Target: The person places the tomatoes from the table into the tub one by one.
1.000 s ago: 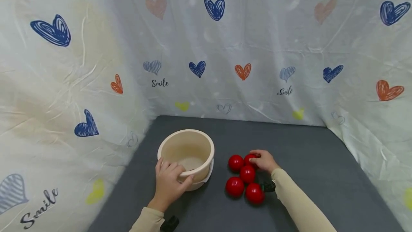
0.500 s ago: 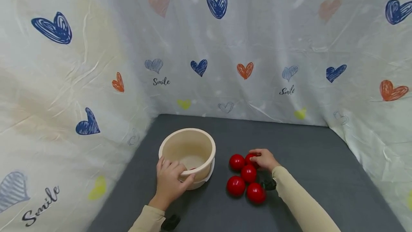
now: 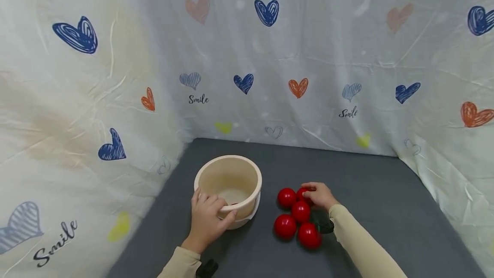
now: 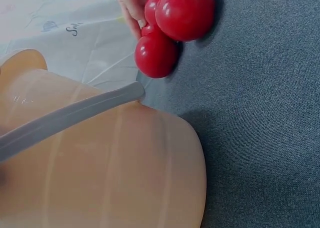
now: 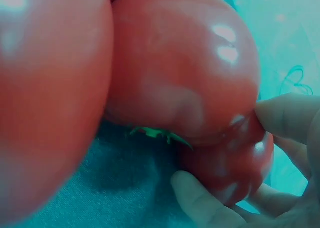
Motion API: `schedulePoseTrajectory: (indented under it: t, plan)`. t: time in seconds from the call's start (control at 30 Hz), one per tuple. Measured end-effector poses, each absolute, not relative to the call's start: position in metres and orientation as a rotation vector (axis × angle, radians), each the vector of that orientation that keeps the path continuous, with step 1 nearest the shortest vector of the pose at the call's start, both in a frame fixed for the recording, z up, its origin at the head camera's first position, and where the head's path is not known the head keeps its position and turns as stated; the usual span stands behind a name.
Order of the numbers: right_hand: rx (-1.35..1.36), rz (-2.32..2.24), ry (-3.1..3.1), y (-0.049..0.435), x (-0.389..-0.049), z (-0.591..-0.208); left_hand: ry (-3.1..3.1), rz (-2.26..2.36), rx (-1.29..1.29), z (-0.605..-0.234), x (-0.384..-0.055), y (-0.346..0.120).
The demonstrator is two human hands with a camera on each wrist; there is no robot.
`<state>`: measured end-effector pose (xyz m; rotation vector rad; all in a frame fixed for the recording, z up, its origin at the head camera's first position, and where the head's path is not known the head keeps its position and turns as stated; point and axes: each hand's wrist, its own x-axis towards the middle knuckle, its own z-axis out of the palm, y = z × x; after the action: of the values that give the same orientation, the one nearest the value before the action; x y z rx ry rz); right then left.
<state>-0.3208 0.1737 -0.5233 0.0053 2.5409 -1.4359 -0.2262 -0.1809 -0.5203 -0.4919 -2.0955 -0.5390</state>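
Observation:
My left hand (image 3: 208, 220) grips the near rim of a cream bucket (image 3: 244, 213), which stands upright on the dark cloth. A sliver of red shows inside, just behind the near rim. To the right, several glossy red tomatoes (image 3: 285, 226) lie in a tight cluster. My right hand (image 3: 320, 195) holds the far right tomato (image 3: 302, 194), which still sits among the others. The right wrist view shows the thumb and fingers around this tomato (image 5: 225, 168), behind a larger-looking tomato (image 5: 185, 62) with a green calyx (image 5: 157, 133) underneath.
The bucket's grey-white carrying handle (image 4: 75, 115) hangs down along its side. Dark grey cloth (image 3: 347, 175) covers the table. A pale curtain (image 3: 324, 42) printed with hearts closes off the back and both sides.
The head view has shifted slightly. Both hands keep their places, the left on the bucket's rim and the right at the far right tomato.

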Motion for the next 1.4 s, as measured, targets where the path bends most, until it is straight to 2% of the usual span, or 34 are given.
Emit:
schedulePoseTrajectory:
  t: [0.5, 0.87, 1.13, 1.4]
  plan:
    - [0.047, -1.496, 2.573, 0.175, -0.326, -0.520, -2.083, -0.527, -0.496, -0.518, -0.229, -0.178]
    - [-0.077, -1.584, 2.656, 0.170, -0.339, -0.482, -2.087, -0.544, -0.502, -0.519, -0.229, -0.177]
    - [-0.261, -1.867, 2.519, 0.131, -0.339, -0.435, -2.097, -0.543, -0.487, -0.519, -0.229, -0.176]
    - [-0.468, -1.855, 2.412, 0.075, -0.322, -0.412, -2.089, -0.546, -0.500, -0.520, -0.231, -0.173]
